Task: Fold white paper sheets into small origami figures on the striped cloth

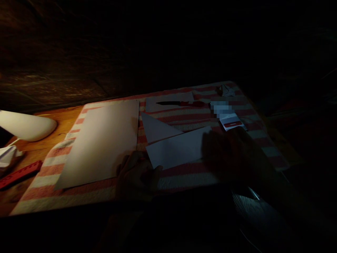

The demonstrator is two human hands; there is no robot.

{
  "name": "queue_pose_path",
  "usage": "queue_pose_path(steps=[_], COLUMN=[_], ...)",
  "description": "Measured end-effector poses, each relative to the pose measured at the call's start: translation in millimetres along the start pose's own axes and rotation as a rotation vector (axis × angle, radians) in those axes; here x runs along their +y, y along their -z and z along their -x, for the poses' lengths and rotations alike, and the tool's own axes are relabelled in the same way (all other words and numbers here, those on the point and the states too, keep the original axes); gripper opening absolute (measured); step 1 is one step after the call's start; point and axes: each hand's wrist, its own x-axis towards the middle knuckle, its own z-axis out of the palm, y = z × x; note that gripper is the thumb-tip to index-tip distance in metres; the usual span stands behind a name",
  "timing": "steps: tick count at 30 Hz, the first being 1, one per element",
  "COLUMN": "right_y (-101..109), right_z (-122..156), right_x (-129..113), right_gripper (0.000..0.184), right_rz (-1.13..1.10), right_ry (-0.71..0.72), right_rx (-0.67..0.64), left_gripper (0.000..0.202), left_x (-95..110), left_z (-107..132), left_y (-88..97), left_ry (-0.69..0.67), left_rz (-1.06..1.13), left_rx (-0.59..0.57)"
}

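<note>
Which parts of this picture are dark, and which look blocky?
Head view: warm light on the large paper at left; left hand and right hand in deep shadow; blocky pixels cover part of the phone; upper right almost black.

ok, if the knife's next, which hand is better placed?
Probably the right hand: it's nearer the knife, whose red handle points to its side. The left hand is farther off, by the near left corner of the white paper between the hands. Too dark to tell whether either grips it.

Left hand (135, 175) curled, right hand (222, 151) (dim)
</note>
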Motion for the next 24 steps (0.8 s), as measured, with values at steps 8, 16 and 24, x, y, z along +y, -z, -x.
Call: queue_pose_path(steps=[8, 16, 24], right_y=[-1.3, 4.3, 6.8], right_z=[9.8, 4.6, 2.3], right_x=[2.7, -12.0, -21.5], right_gripper=[0.017, 0.008, 0.008], right_rz=[-0.150, -0.128, -0.101], right_ry=[0.223, 0.015, -0.061], right_rx=[-0.079, -0.107, -0.135], left_gripper=[0.029, 0.030, 0.029], left_x=[0.8, -5.3, -4.3], left_z=[-0.7, 0.6, 0.4], left_y=[-0.7, -2.9, -2.5], left_ry=[-0.016, -0.050, -0.039], left_rz=[-0.003, -0.008, 0.001], left_rx=[0.023, 0.022, 0.016])
